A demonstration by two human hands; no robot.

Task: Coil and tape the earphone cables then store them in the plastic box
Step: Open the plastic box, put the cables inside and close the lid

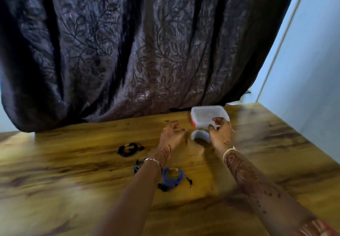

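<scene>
Wooden table (92,189), dark leaf-patterned curtain (128,51) behind.

Plastic box (206,113): lid on, at the far table edge by the curtain. Long axis runs left to right, right end angled slightly nearer.

Tape roll (199,136): just in front of the box, hole facing up.

Left hand (172,132): left of the roll, fingers loosely curled, holding nothing.

Right hand (220,134): fingers spread at the box's near edge; contact too blurred to tell.

Blue earphone coil (172,177): by the left forearm. Black coil (129,149) further left.

Dark leaf-patterned curtain (128,51) behind wooden table (55,189)
</scene>
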